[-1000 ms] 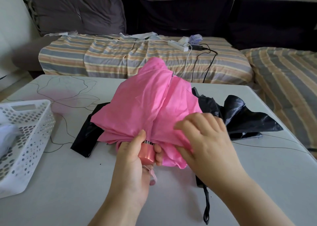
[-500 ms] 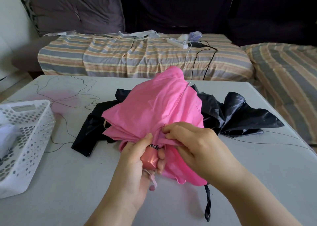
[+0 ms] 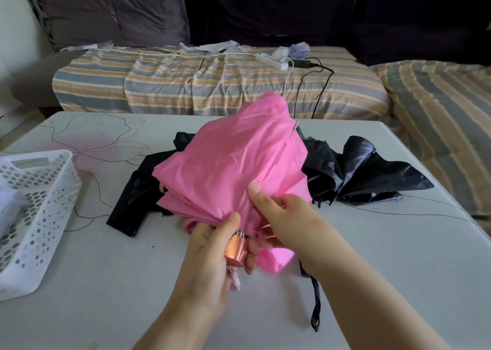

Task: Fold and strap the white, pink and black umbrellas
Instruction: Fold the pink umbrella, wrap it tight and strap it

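Our left hand (image 3: pixel 212 254) grips the pink umbrella (image 3: pixel 231 164) by its handle (image 3: pixel 236 248). Our right hand (image 3: pixel 287 217) pinches its fabric, above the black umbrella (image 3: pixel 358 169).

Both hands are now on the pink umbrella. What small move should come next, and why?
Probably the right hand should gather the next loose panel toward the handle, which the left hand grips. The pink umbrella canopy looks baggy and unwrapped, with no strap around it.

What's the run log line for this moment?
left hand: grips pink umbrella handle | right hand: gathering canopy | black umbrella: unfolded
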A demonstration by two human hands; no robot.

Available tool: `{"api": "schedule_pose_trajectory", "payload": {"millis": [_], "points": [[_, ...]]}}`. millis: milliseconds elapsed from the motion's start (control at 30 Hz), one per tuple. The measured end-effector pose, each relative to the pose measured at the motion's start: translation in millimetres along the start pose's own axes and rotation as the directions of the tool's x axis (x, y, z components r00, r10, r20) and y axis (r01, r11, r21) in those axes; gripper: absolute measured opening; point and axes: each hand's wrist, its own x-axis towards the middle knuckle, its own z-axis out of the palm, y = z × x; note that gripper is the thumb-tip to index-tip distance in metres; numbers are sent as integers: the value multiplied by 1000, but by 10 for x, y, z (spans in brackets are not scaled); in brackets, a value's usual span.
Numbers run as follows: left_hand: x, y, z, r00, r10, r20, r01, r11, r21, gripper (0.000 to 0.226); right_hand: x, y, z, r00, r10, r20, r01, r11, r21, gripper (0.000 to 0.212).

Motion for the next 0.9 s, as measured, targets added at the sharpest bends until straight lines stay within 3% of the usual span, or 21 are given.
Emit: {"api": "schedule_pose_trajectory", "payload": {"millis": [100,200,300,400,467,533,667,800,900], "points": [[-8,-55,-8,1000,-13,25,12,998,57,35,26,28,59,997,50,64,-62,979,192,70],[-17,-79,7,995,-32,93,17,987,163,41,46,65,134,997,75,3,-71,918,389,81],[-27,-115,24,994,-43,97,21,976,217,43,16,69,152,995,42,-90,7,872,489,55],[-14,-157,53,997,-19,80,2,980,199,43,46,80,129,988,29,-153,48,877,478,29],[-3,-171,78,1000,-9,3,8,992,122,47,104,106,104,974,-17,-226,111,904,412,25],[-3,-192,94,998,-8,-58,12,998,58,47,153,118,48,955,-61,-290,159,930,330,30],[-19,-257,96,1000,-21,15,17,977,212,64,185,126,-24,950,-80,-302,179,931,319,32],[-18,-282,103,990,-30,140,-22,933,359,54,206,101,62,955,-74,-288,171,929,329,62],[-29,-274,122,989,18,147,-72,925,373,47,231,72,27,950,-80,-301,193,910,366,58]]}}
